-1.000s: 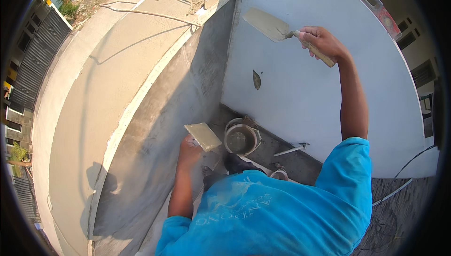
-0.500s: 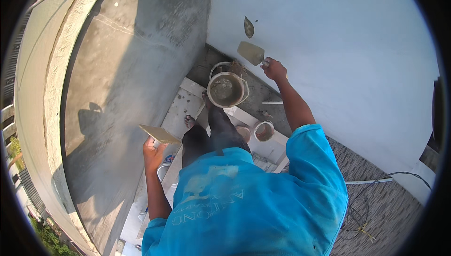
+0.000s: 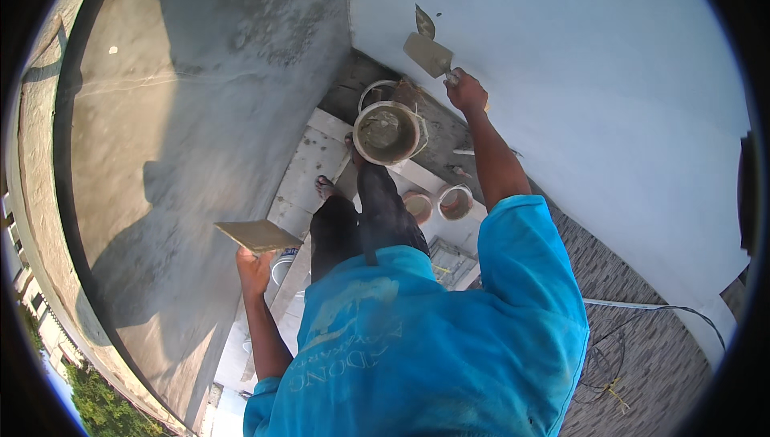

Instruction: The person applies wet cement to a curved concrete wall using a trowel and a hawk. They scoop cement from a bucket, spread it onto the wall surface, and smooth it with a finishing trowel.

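Note:
My left hand (image 3: 253,268) grips a flat square mortar board (image 3: 258,235) at the lower left, beside the grey plastered wall (image 3: 200,140). My right hand (image 3: 467,90) is closed round the handle of a trowel, whose mortar-smeared blade (image 3: 425,53) is raised by the white wall (image 3: 593,92), just below a dark leaf-shaped patch (image 3: 425,20); whether it touches the wall I cannot tell. Below the trowel a bucket of grey mortar (image 3: 385,132) stands near my feet (image 3: 327,186), partly in front of another bucket.
Two small buckets (image 3: 455,203) sit on a pale stepped ledge (image 3: 309,160). A pale bar (image 3: 626,304) and loose cables (image 3: 609,365) lie at the right on streaked grey flooring (image 3: 658,377). A rough wall top (image 3: 40,156) curves along the left, with greenery (image 3: 112,405) beyond.
My view has tilted down into the corner. The trowel has come down from high on the white wall to near the dark patch. The board has shifted left in view, still held.

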Motion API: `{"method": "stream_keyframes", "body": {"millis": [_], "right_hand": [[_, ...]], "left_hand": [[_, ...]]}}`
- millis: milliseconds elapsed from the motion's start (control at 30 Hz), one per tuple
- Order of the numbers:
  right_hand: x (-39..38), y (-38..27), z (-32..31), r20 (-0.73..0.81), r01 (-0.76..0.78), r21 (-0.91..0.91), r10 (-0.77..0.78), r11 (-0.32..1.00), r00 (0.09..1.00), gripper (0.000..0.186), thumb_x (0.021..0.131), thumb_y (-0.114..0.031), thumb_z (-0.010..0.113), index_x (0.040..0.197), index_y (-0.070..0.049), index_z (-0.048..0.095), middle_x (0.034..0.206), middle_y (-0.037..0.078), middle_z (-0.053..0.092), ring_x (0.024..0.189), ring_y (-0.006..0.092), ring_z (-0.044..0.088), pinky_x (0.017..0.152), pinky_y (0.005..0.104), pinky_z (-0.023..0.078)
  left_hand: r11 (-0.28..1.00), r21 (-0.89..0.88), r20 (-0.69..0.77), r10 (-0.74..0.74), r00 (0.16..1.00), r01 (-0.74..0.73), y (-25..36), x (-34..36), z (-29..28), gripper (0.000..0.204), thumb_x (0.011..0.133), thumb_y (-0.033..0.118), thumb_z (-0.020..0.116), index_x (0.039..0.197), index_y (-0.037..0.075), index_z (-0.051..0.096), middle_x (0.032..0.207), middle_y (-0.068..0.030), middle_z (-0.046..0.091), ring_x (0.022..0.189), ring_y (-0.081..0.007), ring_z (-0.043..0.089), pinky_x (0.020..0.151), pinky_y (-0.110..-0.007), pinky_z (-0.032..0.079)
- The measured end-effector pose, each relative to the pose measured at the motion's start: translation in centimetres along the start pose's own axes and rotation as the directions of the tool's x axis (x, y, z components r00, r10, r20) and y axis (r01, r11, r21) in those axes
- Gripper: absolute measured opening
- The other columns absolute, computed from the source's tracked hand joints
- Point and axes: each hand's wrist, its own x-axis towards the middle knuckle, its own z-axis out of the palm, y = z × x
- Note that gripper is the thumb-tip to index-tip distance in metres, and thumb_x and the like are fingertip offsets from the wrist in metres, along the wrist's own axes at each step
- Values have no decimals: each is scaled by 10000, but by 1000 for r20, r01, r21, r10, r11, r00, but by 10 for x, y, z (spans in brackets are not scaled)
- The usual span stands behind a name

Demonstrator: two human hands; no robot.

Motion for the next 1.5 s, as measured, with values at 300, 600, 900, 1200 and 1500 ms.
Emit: {"method": "stream_keyframes", "body": {"millis": [300,600,900,1200,1500], "right_hand": [[-18,-25,-17,-236,148,145,-112,978,965,361,918,-452,687,1179,-205,661,1077,112,742,1018,390,699,836,519,550],[-17,0,2,-47,45,-4,-46,999,998,377,911,-436,693,1216,-217,658,1161,97,730,1060,369,698,862,523,549],[-18,8,-3,-108,34,36,-30,999,994,355,927,-425,681,1230,-244,635,1135,85,717,1077,336,689,863,497,548],[-42,-7,-40,-269,166,189,-112,968,956,311,930,-419,676,1184,-240,648,1112,83,716,1052,345,691,854,503,544],[-20,21,-6,-9,-62,-26,62,998,998,357,925,-410,677,1237,-242,633,1163,85,710,1093,324,688,886,511,544]], "left_hand": [[999,12,1,37,999,-37,11,7,6,246,895,10,710,1135,-6,659,1055,-53,731,961,-130,663,895,-299,514],[1000,-6,-34,-16,999,16,3,2,-1,246,886,-18,678,1131,-8,661,1041,-55,728,938,-128,658,877,-289,508],[999,-46,-25,-11,1000,9,-1,2,0,231,883,-10,687,1113,-6,665,1033,-48,724,938,-125,650,880,-294,502],[998,-55,-46,30,998,-33,11,9,7,223,884,12,686,1105,-4,662,1006,-49,720,897,-122,651,827,-289,514],[999,-52,-59,-11,998,8,13,8,4,201,916,31,697,1112,1,662,1012,-33,718,894,-104,646,820,-272,508]]}}
